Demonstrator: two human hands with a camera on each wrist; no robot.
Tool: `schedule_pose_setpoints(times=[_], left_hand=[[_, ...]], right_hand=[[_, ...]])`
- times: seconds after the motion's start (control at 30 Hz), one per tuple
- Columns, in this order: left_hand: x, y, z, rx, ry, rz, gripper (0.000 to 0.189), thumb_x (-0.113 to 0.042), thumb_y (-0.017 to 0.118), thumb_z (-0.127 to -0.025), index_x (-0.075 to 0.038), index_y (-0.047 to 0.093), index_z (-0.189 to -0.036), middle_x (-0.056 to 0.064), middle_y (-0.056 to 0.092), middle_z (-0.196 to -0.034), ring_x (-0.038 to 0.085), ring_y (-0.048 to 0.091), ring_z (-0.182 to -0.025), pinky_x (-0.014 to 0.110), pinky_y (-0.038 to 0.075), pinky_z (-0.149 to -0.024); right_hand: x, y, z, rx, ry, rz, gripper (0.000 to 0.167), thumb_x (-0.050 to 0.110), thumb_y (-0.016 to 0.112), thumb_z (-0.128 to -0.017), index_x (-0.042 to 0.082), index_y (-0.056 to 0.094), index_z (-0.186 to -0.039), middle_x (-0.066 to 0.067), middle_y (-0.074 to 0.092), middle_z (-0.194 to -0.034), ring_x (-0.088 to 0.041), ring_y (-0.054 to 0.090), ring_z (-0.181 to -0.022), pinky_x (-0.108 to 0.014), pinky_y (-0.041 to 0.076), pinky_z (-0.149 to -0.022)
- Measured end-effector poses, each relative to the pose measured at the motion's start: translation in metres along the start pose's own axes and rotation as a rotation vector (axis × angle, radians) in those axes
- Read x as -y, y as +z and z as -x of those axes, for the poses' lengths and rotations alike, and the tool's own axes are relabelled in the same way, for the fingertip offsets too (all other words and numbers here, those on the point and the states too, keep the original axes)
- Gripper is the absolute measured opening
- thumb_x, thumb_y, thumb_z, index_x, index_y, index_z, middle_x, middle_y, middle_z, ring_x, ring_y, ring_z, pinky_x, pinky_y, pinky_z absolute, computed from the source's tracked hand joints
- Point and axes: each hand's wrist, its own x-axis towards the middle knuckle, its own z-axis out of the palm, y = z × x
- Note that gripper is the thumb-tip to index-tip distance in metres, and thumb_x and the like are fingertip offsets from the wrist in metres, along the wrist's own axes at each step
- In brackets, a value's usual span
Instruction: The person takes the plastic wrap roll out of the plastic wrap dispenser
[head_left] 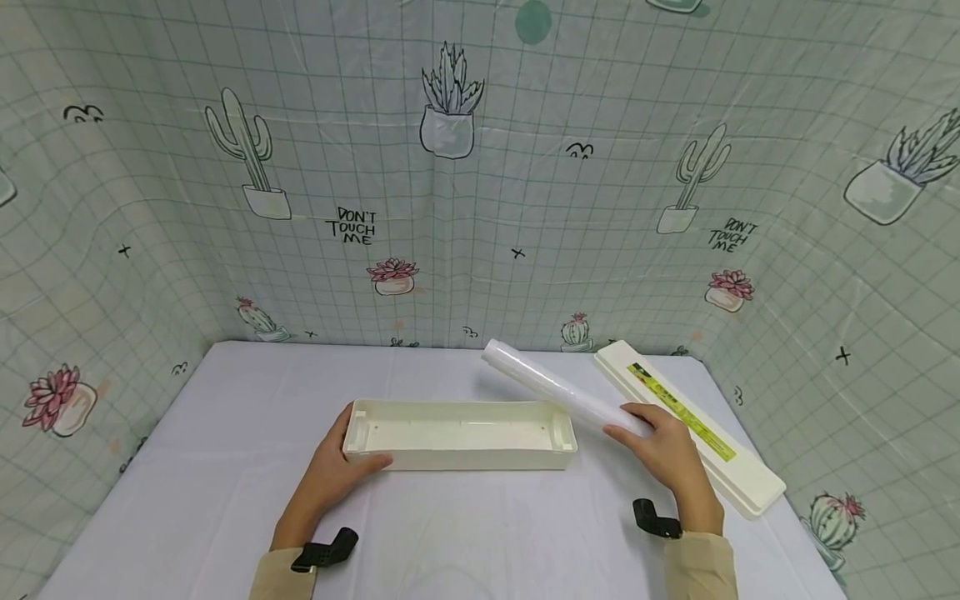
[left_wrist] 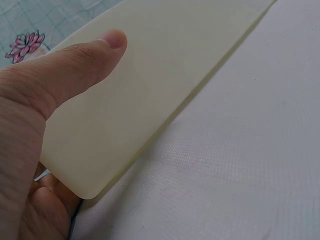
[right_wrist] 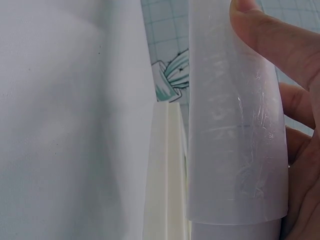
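Note:
A long cream plastic box (head_left: 480, 460) sits lidless on the table, its inside showing bare in the head view. My left hand (head_left: 326, 475) grips its left end. In the left wrist view the thumb lies along the box's front wall (left_wrist: 145, 85) and the other fingers reach behind the end. To the right, my right hand (head_left: 663, 446) holds a roll of cling film (head_left: 551, 385) by its near end. The roll slants away to the upper left, overlapping the box's right end in the head view. Up close, clear film (right_wrist: 235, 125) wraps a pale core.
The long cream lid (head_left: 738, 475), with a yellow-green label (head_left: 682, 410), lies slanted on the table right of the roll, partly behind my right hand. White cloth covers the table (head_left: 480, 533). Patterned cloth walls (head_left: 480, 208) rise at the back and both sides.

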Motion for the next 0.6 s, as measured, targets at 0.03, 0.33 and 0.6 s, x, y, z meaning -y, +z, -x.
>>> schedule_pose_setpoints(times=[0.03,0.33,0.6], left_hand=[[-0.0003,0.0000,-0.0001,0.002,-0.003,0.000,0.110,-0.030,0.087,-0.083,-0.008,0.017,-0.165,0.020,0.041,-0.160,0.039,0.044,-0.142,0.060,0.034,-0.115],[-0.0055,-0.0012,0.0022,0.008,-0.013,0.005,0.109,-0.030,0.087,-0.084,-0.009,0.018,-0.165,0.020,0.040,-0.161,0.039,0.043,-0.143,0.060,0.033,-0.116],[-0.0011,-0.0001,0.0010,0.003,0.005,-0.002,0.109,-0.030,0.087,-0.084,-0.007,0.017,-0.165,0.020,0.041,-0.160,0.039,0.043,-0.143,0.061,0.033,-0.116]], right_hand=[[-0.0004,-0.0002,0.0000,-0.002,-0.001,0.001,0.061,0.047,0.081,-0.088,0.004,0.069,-0.130,-0.022,0.066,-0.134,-0.043,0.061,-0.123,-0.059,0.050,-0.099],[-0.0024,-0.0013,0.0006,0.001,0.012,-0.006,0.062,0.046,0.082,-0.087,0.003,0.068,-0.131,-0.023,0.066,-0.135,-0.044,0.060,-0.125,-0.059,0.048,-0.102],[-0.0038,-0.0025,0.0002,-0.022,0.008,0.014,0.062,0.047,0.081,-0.087,0.004,0.069,-0.130,-0.022,0.067,-0.133,-0.043,0.062,-0.122,-0.059,0.049,-0.099]])
